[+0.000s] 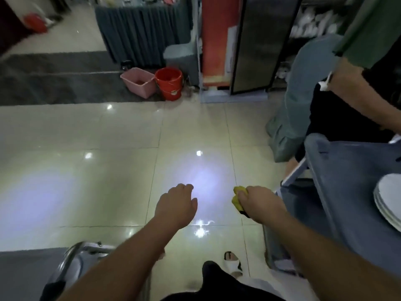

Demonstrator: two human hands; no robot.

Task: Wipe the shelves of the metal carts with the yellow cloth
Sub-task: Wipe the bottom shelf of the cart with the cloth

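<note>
Metal cart [71, 260] w/ rail at bottom left. Left hand [176, 206] over the tiled floor [97, 192], fingers loosely curled, holding nothing. Right hand [259, 203] grips the bunched yellow cloth [237, 197], clear of the shelves. 2nd cart [338, 181] at right w/ stacked plates [388, 200].

Red bucket [169, 83] beside pink bin [138, 81]

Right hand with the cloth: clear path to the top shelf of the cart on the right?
Probably yes. The right hand grips the yellow cloth just left of the cart, with nothing between them. The stacked plates cover part of the top shelf, so only its bare part looks open to wiping.
</note>
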